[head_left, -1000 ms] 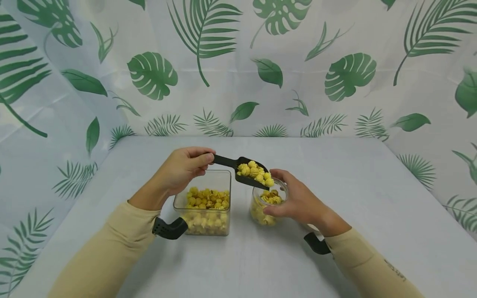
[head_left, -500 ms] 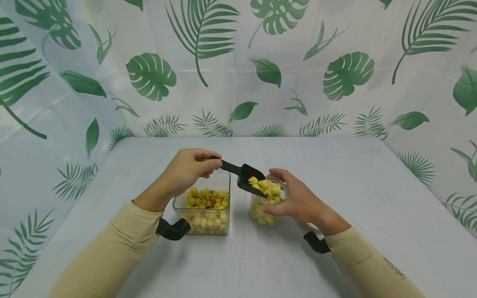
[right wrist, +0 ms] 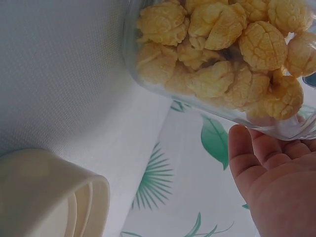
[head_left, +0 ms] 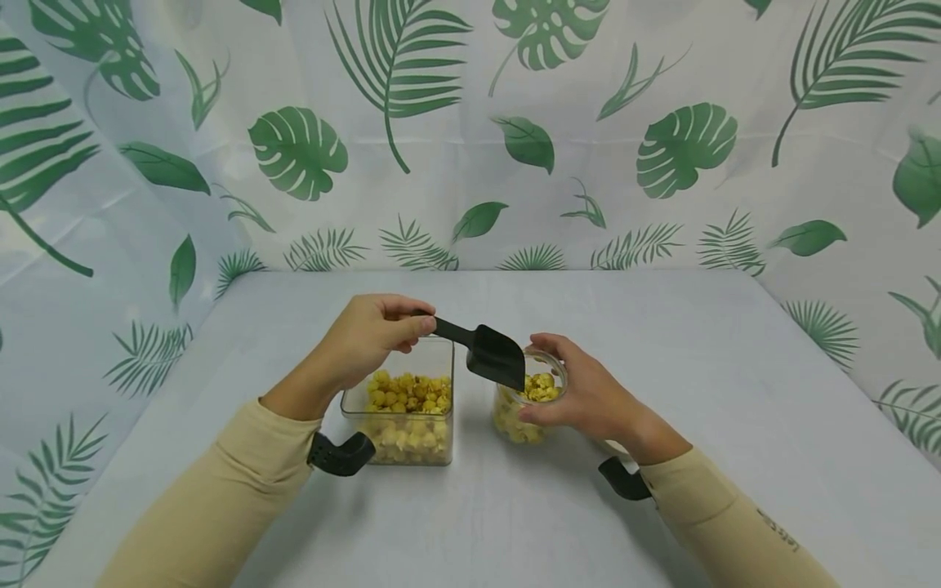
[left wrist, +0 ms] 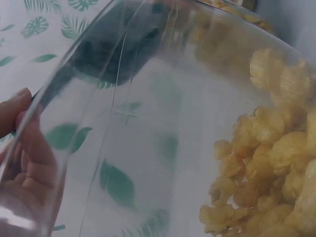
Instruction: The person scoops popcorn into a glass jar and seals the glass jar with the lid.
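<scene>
1. The scoop (head_left: 494, 358) is tilting, mouth down, directly over the jar (head_left: 531, 408), its blade tip at the jar's rim; its back is facing the head camera.
2. The left hand (head_left: 367, 333) is pinching the scoop's handle between thumb and curled fingers, to the left of the jar.
3. The right hand (head_left: 588, 392) is curling around the jar's right side, thumb and fingers wrapping the glass.
4. The popcorn (right wrist: 217, 49) is filling the jar, pressing against its wall in the right wrist view.
5. The tub (head_left: 400, 408), also holding popcorn, is standing just left of the jar.
6. The lid (right wrist: 44, 197) is lying near the jar on the table (head_left: 735, 457).
</scene>
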### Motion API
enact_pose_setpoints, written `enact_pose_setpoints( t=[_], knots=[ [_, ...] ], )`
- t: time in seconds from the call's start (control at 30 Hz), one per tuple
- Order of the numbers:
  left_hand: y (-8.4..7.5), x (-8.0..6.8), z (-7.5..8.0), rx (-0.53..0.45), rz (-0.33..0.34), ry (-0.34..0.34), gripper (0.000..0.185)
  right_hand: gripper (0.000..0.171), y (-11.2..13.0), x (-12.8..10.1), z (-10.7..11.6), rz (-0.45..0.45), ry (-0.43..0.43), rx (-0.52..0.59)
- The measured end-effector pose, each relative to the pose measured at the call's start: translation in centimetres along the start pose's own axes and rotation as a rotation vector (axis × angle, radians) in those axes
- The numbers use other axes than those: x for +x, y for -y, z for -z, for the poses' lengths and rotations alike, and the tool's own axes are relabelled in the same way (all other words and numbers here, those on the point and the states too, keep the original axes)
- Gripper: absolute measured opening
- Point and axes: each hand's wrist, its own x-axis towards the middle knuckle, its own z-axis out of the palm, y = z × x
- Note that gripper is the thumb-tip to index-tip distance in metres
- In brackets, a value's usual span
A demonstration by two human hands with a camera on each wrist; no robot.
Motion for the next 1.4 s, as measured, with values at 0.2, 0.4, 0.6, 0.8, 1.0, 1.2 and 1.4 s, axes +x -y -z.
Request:
enact_pose_setpoints(
  t=[0.2,0.4,0.6,0.8,1.0,1.2,1.4],
  knots=[
    [0.2,-0.2,0.4,-0.002,-0.011,0.005,0.030,0.095,-0.1,0.0,0.0,-0.002,0.005,0.015],
    [0.3,-0.5,1.4,0.019,-0.023,-0.002,0.032,0.095,0.0,-0.1,0.0,-0.019,0.004,0.027],
    [0.4,-1.3,2.7,0.004,-0.023,-0.013,0.034,0.095,0.3,-0.1,-0.1,-0.031,0.002,0.021],
    [0.5,-2.3,4.1,-0.009,-0.032,-0.026,0.037,0.095,0.4,-0.1,-0.1,-0.036,-0.005,0.002],
    [0.9,-3.4,5.7,0.009,-0.038,-0.048,0.040,0.094,0.4,-0.1,-0.2,-0.037,-0.013,-0.022],
    [1.7,-4.3,7.0,0.075,-0.042,-0.077,0.041,0.095,0.5,-0.1,-0.1,-0.020,-0.012,-0.029],
    [2.4,-4.8,7.9,0.098,-0.026,-0.100,0.042,0.095,0.4,-0.1,-0.2,-0.030,-0.010,-0.010]
  ],
)
